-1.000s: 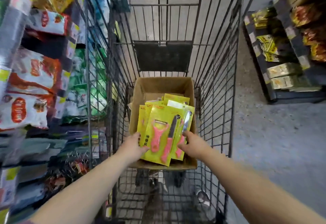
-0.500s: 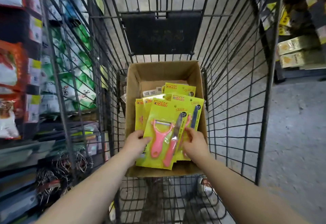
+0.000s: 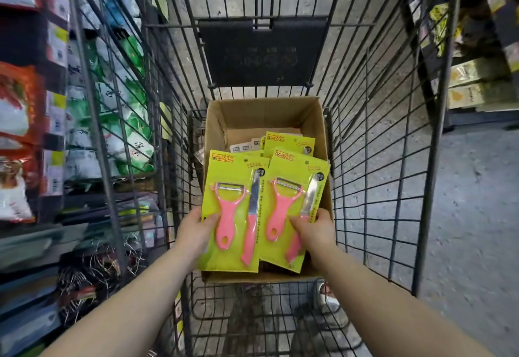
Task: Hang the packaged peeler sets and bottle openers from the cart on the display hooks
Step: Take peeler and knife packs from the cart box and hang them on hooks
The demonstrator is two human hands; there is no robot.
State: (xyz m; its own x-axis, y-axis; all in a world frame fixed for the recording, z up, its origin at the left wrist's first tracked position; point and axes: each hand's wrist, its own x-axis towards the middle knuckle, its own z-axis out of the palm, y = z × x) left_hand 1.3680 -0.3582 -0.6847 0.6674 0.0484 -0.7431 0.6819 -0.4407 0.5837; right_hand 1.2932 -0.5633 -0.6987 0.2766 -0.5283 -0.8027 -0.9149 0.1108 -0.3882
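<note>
Two yellow-green peeler set packages, each with a pink peeler and a pink-handled knife, are held side by side over a cardboard box (image 3: 216, 120) in the wire cart (image 3: 376, 160). My left hand (image 3: 193, 230) grips the left package (image 3: 233, 250) at its left edge. At the lower middle of the right package (image 3: 295, 171), my right hand (image 3: 314, 230) holds on. More yellow packages (image 3: 289, 141) and white-labelled ones (image 3: 247, 146) lie in the box behind.
Shelves of bagged goods (image 3: 25, 103) line the left, with wire hooks and small items (image 3: 92, 269) low down beside the cart. Another shelf with boxed goods (image 3: 477, 81) stands at the right across the concrete floor (image 3: 471, 216).
The stack both hands held together has been split: the left hand now holds one package to the left, the right hand another to the right. The view has moved closer to the box.
</note>
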